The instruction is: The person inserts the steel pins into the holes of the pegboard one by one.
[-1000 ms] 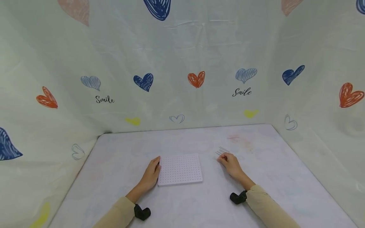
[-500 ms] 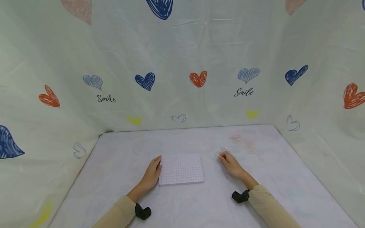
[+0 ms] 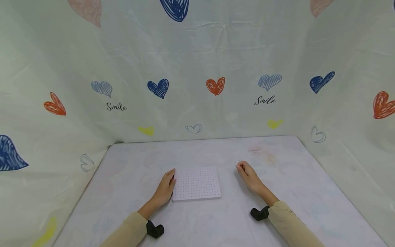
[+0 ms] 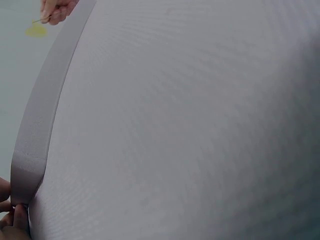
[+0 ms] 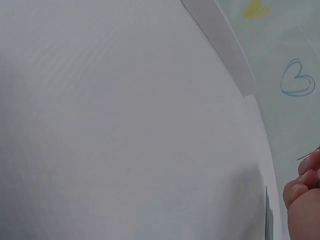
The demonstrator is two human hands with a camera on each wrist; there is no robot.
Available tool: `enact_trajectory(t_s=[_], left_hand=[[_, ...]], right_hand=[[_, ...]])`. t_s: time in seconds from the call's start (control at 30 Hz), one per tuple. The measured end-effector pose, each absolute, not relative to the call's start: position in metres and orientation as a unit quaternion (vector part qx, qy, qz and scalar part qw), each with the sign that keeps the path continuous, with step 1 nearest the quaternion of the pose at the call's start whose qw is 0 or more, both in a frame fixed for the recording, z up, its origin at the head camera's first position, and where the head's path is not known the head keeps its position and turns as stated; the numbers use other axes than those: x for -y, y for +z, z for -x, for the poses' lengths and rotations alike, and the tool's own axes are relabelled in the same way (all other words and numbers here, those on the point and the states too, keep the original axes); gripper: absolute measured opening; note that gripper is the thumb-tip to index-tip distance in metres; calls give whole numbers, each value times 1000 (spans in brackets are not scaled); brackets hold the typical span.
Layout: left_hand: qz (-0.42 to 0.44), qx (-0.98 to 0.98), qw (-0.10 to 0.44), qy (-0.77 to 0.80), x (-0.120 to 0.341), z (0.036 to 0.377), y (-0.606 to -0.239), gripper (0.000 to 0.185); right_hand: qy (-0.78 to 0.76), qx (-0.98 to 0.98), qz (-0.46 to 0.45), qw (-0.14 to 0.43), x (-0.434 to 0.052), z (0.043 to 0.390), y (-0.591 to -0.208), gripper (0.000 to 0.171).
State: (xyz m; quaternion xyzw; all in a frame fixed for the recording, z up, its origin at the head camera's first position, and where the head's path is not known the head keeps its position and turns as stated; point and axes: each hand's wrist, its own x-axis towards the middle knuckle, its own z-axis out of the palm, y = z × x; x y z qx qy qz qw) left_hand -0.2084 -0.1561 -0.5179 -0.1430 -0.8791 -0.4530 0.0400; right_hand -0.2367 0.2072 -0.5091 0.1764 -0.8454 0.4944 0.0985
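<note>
A white pegboard (image 3: 196,183) with rows of small holes lies flat on the table. My left hand (image 3: 163,190) holds its left edge; in the left wrist view, fingertips (image 4: 20,217) meet the corner of the board. Beyond the board's right side, my right hand (image 3: 250,176) is raised a little above the table and pinches a thin needle-like metal rod (image 5: 307,153) between thumb and fingers. Several similar thin rods (image 5: 268,215) lie on the table beneath that hand, mostly hidden by it in the head view.
The white table (image 3: 197,223) has faint reddish marks at the back right. A pale curtain (image 3: 185,51) printed with hearts and "Smile" encloses the back and sides. Both wrists wear black cameras (image 3: 260,213).
My right hand has picked a rod up from the group and lifted it slightly; the rod now points upward. My left hand and the pegboard keep their places.
</note>
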Motion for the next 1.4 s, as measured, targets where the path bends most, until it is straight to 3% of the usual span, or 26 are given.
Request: enact_trajectory(t_s=[0.57,0.93,1.4], left_hand=[[116,889,19,-442,155,212,-518,49],[109,889,12,-444,155,212,-517,49],[137,886,24,-443,160,214,-519,48]], right_hand=[[561,801,-183,101,-175,249,-500,6],[527,813,-227,95,-138,230,-454,3],[544,798,-248,78,-95,237,-457,5]])
